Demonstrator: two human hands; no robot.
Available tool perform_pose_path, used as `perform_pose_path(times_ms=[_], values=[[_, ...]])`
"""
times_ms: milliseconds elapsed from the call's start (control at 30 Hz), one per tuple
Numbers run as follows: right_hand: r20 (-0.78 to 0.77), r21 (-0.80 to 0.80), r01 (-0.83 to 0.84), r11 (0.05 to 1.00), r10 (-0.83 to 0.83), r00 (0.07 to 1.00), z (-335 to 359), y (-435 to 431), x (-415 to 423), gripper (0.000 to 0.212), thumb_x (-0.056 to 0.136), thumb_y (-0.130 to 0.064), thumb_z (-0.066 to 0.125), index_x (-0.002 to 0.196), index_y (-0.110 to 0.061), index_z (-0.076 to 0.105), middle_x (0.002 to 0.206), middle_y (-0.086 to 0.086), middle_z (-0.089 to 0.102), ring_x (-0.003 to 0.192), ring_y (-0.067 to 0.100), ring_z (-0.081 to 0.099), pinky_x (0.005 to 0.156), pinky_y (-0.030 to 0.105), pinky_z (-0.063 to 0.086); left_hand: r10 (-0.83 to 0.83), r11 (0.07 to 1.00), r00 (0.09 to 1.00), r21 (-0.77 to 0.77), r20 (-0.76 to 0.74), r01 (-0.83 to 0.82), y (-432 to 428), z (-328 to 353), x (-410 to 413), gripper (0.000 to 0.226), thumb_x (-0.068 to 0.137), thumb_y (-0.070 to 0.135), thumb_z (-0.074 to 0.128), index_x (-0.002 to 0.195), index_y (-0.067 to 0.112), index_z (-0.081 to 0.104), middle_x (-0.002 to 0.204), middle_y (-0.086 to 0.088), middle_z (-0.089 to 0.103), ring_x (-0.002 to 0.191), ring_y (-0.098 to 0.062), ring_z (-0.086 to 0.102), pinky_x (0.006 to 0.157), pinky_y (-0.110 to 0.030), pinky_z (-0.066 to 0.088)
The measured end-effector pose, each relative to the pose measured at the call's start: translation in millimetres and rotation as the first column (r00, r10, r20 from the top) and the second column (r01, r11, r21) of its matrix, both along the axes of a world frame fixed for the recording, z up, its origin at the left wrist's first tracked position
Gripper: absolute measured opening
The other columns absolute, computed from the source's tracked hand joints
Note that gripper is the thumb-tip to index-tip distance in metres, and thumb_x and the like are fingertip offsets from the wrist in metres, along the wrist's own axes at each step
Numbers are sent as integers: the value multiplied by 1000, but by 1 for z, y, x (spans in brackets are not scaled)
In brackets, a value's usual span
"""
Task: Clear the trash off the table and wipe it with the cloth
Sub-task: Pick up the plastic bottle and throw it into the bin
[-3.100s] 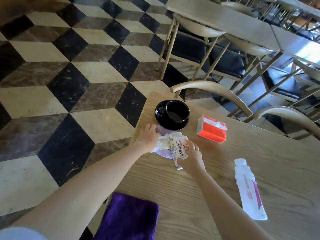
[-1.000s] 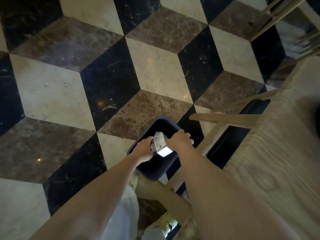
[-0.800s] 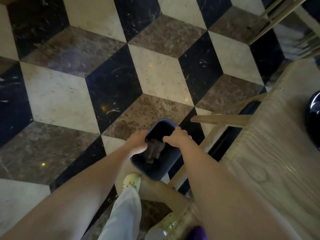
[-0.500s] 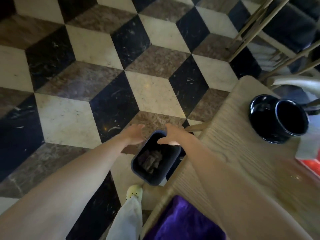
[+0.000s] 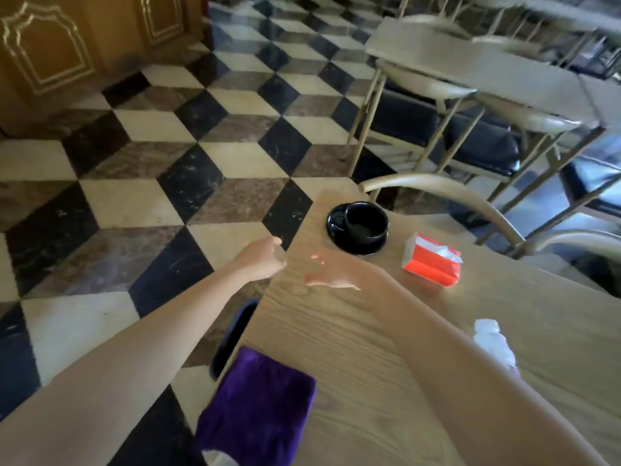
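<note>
My left hand (image 5: 260, 258) hovers empty just off the left edge of the wooden table (image 5: 353, 348), fingers loosely apart. Blurred by motion, my right hand (image 5: 336, 272) is over the tabletop with its fingers spread and nothing in it. A folded purple cloth (image 5: 258, 408) lies on the near left corner. An empty clear plastic bottle (image 5: 494, 341) lies on the table, partly hidden by my right forearm. A red tissue pack (image 5: 431, 260) sits beside a black cup on a black saucer (image 5: 359, 227). The dark trash bin (image 5: 232, 334) stands on the floor, mostly hidden under the table edge.
A curved wooden chair back (image 5: 453, 193) stands at the table's far side. More tables and black-cushioned chairs (image 5: 470, 105) fill the back right. The checkered marble floor (image 5: 151, 183) spreads to the left, with a wooden cabinet (image 5: 67, 52) at the far left.
Both hands dropped the wrappers into the bin, let go and rose from it. My view swung up from the floor back over the tabletop; the right hand now reaches over the table.
</note>
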State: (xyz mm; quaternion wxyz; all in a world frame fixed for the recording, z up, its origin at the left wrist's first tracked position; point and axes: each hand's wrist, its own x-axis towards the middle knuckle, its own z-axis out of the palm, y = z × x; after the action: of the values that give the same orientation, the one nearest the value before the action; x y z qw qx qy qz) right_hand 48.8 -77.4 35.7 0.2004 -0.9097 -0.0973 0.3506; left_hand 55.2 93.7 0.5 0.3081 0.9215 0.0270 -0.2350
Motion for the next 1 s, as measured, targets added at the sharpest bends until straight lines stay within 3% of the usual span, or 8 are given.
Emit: perform_pose_path(times_ms=[300, 400, 500, 567, 667, 800, 900, 1000], values=[[189, -123, 441, 889, -416, 890, -18, -190, -95, 61, 85, -28, 60, 140, -15, 35, 139, 13, 44, 127, 33, 42, 103, 39, 38, -221, 971, 971, -112, -87, 211, -173, 11, -56, 56, 89, 22, 55, 140, 15, 33, 144, -10, 42, 128, -23, 45, 103, -33, 37], [272, -218, 567, 794, -508, 817, -33, -249, -134, 66, 84, -34, 62, 140, -16, 31, 137, 10, 41, 128, 31, 36, 100, 41, 38, -200, 965, 976, -187, -86, 182, -228, 4, -73, 57, 88, 18, 56, 140, 13, 33, 140, -12, 46, 119, -23, 52, 96, -29, 42], [291, -238, 648, 724, -583, 759, -48, -285, -165, 73, 83, -42, 63, 140, -13, 28, 136, 10, 40, 128, 29, 35, 100, 40, 37, -168, 952, 976, -280, -139, 124, -280, -6, -90, 57, 87, 15, 57, 139, 9, 34, 103, -1, 60, 83, -13, 58, 72, -21, 44], [247, -244, 641, 727, -593, 766, -58, -296, -175, 74, 81, -47, 62, 137, -11, 31, 135, 9, 40, 127, 29, 37, 101, 39, 37, -157, 947, 969, -308, -191, 92, -309, -15, -100, 58, 87, 15, 59, 139, 8, 34, 109, -6, 59, 90, -17, 58, 77, -24, 44], [160, -186, 647, 739, -627, 762, -71, -305, -181, 80, 82, -49, 61, 140, -6, 27, 137, 10, 41, 128, 30, 40, 103, 38, 37, -158, 944, 955, -321, -249, 73, -341, -27, -113, 63, 85, 18, 61, 141, 8, 33, 129, -14, 51, 105, -26, 56, 85, -31, 47], [127, -53, 716, 696, -706, 697, -79, -308, -182, 64, 83, -40, 61, 131, -5, 38, 127, 12, 52, 118, 29, 49, 92, 34, 41, -109, 920, 926, -390, -361, -44, -364, -34, -122, 67, 87, 24, 59, 144, 10, 26, 134, -11, 48, 111, -23, 54, 78, -30, 51], [89, 100, 757, 646, -763, 640, -79, -306, -183, 59, 80, -36, 66, 126, -9, 43, 120, 9, 55, 111, 25, 53, 82, 29, 41, -53, 858, 897, -479, -439, -184, -369, -33, -120, 48, 88, 28, 59, 130, 9, 45, 121, -10, 62, 114, -27, 59, 100, -42, 47], [117, 211, 744, 634, -772, 625, -70, -298, -177, 60, 77, -40, 69, 124, -12, 44, 115, 2, 57, 97, 17, 54, 75, 26, 39, -31, 769, 891, -581, -452, -267, -359, -20, -111, 26, 84, 26, 66, 106, 13, 60, 107, -11, 68, 99, -26, 66, 94, -43, 50]])
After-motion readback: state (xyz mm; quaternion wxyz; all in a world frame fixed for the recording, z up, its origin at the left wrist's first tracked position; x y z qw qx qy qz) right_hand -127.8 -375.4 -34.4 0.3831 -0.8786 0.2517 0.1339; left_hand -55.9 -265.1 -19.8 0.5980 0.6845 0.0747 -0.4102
